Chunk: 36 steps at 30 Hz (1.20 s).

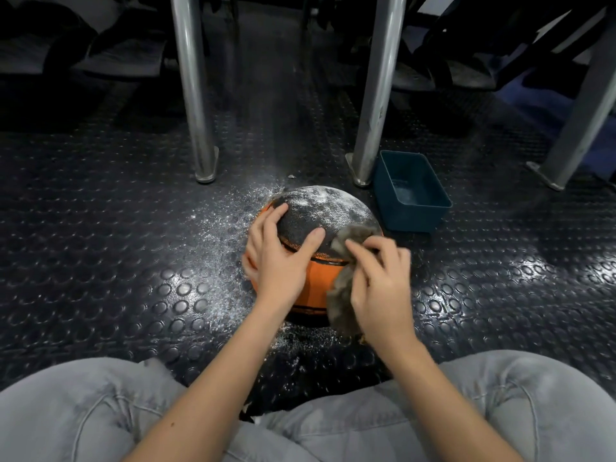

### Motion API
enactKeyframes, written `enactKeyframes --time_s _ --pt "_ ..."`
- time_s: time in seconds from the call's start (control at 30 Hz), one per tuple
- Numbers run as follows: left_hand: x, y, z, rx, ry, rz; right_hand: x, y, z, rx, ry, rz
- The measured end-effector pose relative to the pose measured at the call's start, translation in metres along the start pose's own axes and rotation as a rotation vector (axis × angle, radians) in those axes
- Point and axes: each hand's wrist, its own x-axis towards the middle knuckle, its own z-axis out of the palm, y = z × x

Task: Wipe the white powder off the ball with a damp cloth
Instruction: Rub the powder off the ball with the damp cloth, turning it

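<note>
Grip: left hand spread on ball; right hand pinches cloth against ball's side, just right of left thumb; powder beyond fingertips; risk: wipe force may roll ball from under spread hand.

Head-worn wide-angle view, facing forward and down, close over the ball (single view)

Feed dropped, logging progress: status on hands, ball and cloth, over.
Left hand spread on orange-and-black rubber basketball. Right hand grips grey fuzzy cloth against its right side. White powder on far top. Nothing blocking.
</note>
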Motion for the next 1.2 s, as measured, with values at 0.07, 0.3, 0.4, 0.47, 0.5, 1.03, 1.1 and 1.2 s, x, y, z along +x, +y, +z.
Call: enactKeyframes --time_s 0.07,0.3,0.4,0.47,0.5,1.03,1.1,1.2 --pt "0.0 0.0 0.003 0.014 -0.005 0.014 0.025 0.021 -0.004 0.005 -0.056 0.207" --pt "-0.001 -0.001 0.001 0.004 0.032 0.008 0.034 0.022 -0.006 0.064 -0.092 0.304" --pt "0.0 -0.001 -0.004 -0.007 0.043 -0.015 0.008 -0.017 0.0 0.071 -0.067 0.014" --pt "-0.001 -0.001 -0.004 0.007 0.026 -0.001 0.005 -0.023 -0.001 0.061 -0.108 -0.069" --pt "-0.001 0.0 -0.004 0.012 0.014 0.007 0.01 -0.016 -0.003 0.043 -0.109 -0.058" --pt "-0.005 -0.009 -0.014 -0.005 -0.035 0.031 0.003 -0.013 -0.008 0.119 -0.098 -0.02" --pt "-0.004 -0.009 -0.015 0.009 -0.063 0.033 0.012 0.007 -0.009 0.084 -0.101 0.102" --pt "-0.005 -0.01 -0.015 0.027 -0.085 0.052 0.028 0.044 -0.011 0.119 -0.153 0.456"
